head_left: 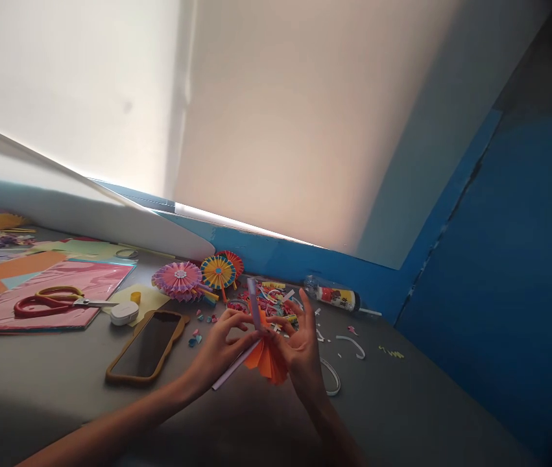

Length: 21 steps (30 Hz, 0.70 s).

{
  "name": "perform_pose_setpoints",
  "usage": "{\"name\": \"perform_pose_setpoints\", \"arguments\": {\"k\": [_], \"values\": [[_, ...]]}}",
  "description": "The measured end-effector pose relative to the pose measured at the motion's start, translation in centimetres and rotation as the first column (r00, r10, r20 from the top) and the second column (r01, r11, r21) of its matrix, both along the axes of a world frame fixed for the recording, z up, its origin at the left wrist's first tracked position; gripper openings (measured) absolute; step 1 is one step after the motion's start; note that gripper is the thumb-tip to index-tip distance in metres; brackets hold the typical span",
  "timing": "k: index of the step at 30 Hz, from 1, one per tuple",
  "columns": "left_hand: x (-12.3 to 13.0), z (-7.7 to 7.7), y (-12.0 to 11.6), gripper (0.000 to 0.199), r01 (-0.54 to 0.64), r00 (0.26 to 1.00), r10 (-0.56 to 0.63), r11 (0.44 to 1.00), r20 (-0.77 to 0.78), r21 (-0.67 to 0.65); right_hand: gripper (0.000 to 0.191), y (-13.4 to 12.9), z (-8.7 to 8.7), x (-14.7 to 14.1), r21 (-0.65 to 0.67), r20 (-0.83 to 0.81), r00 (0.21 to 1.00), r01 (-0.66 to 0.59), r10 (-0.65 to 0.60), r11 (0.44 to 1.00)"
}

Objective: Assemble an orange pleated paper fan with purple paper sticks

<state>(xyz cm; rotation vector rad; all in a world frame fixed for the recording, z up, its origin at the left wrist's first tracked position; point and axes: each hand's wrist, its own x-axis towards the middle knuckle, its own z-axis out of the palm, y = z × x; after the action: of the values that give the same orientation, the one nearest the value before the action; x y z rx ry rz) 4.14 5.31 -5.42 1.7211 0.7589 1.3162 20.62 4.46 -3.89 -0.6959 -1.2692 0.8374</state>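
Both hands meet over the table at an orange pleated paper fan (272, 368), which spreads below the fingertips. My left hand (222, 344) is closed, thumb and finger pinching near the fan's middle where a purple paper strip (254, 301) stands up. A paler lilac length (231, 372) slants out under that hand; whether it joins the upright strip is hidden. With thumb and finger my right hand (303, 353) pinches the fan's right side, its other fingers raised. Just behind lies a heap of coloured paper scraps (276, 295).
Finished paper rosettes (178, 279) stand left of the scraps. A phone (146, 347), a white case-like object (124, 313) and red-handled scissors (56, 301) lie leftward, near coloured sheets (37, 311). A clear bottle (336, 296) rests by the blue wall (499, 259). Curled strips (331, 376) lie right.
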Motion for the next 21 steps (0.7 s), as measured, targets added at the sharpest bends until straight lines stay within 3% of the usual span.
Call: {"name": "perform_pose_setpoints", "arguments": {"k": [8, 10, 13, 15, 17, 21], "values": [[-0.2, -0.2, 0.6, 0.021, 0.011, 0.998, -0.009, 0.999, -0.055, 0.034, 0.079, 0.1, -0.7, -0.2, 0.045, 0.094, 0.996, -0.012, 0.008, 0.999], [-0.2, -0.2, 0.5, 0.019, -0.006, 0.998, 0.011, 0.997, -0.064, 0.077, 0.062, 0.3, -0.7, 0.1, 0.077, 0.182, 0.983, 0.026, -0.039, 0.997], [-0.1, -0.1, 0.4, 0.018, -0.034, 0.990, 0.054, 0.988, -0.132, 0.148, 0.018, 0.5, -0.5, 0.7, 0.190, 0.336, 0.929, 0.096, -0.157, 0.977], [0.0, -0.2, 0.5, 0.016, -0.068, 0.981, 0.101, 0.979, -0.164, 0.193, 0.005, 0.4, -0.3, 1.0, 0.274, 0.371, 0.907, 0.096, -0.198, 0.957], [0.1, -0.4, 0.7, 0.016, -0.096, 0.973, 0.140, 0.968, -0.183, 0.231, 0.006, 0.3, -0.1, 1.2, 0.289, 0.385, 0.905, 0.066, -0.180, 0.955], [0.3, -1.1, 1.0, 0.022, -0.083, 0.966, 0.147, 0.955, -0.211, 0.286, 0.013, 0.2, 0.5, 1.2, 0.122, 0.502, 0.862, 0.000, -0.062, 0.993]]}}
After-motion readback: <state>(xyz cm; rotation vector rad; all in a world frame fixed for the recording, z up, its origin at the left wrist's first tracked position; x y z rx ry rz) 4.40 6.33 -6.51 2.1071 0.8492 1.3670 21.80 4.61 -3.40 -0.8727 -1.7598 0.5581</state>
